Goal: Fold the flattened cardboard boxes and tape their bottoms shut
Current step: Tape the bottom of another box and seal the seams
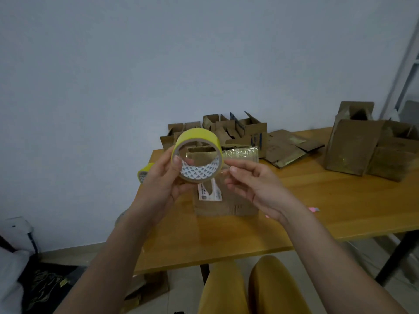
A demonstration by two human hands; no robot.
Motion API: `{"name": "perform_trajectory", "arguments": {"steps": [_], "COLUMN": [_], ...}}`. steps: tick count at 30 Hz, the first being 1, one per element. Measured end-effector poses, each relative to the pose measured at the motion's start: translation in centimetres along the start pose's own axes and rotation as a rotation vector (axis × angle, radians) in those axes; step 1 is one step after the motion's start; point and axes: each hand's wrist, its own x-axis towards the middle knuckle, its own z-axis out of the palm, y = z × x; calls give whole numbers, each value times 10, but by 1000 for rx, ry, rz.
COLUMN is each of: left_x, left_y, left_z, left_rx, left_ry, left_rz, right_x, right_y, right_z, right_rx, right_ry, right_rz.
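Left hand (162, 182) grips tape roll (196, 152); right hand (254, 186) pinches its edge.

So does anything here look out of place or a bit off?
One thing: a second yellow tape roll sits at the table's left edge, partly overhanging, so it could drop. The left hand holds the tape roll aloft while the right hand pinches its clear tape end. The boxes just look cluttered.

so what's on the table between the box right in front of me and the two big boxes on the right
In the head view, bare wooden table lies between the front box and the two big boxes. A small pink scrap sits nearer the table's front edge.
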Motion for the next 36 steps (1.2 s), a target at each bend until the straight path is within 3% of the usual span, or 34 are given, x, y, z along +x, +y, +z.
{"name": "perform_trajectory", "arguments": {"steps": [3,6,10,13,16,23,27,36], "left_x": [10,25,53,70,77,85,96,109], "left_y": [0,-2,2,-5,-27,-33,-31,-36], "left_z": [4,15,30,34,32,28,25,31], "left_rx": [60,214,543,793,794,572,597,623], "left_ry": [14,161,331,294,275,348,360,290], "left_rz": [-35,-46,103,172,93,97,152,-37], "right_x": [8,18,34,48,55,68,70,81], "right_y": [-4,-10,-25,-28,-18,-8,-9,-5], "right_z": [0,-2,-4,-9,-16,-15,-16,-23], "right_rx": [-154,-304,-552,-811,-943,-1160,-1245,-1167], "right_ry": [81,197,290,355,375,366,418,433], "right_rz": [-60,-162,-329,-345,-317,-623,-704,-447]}}
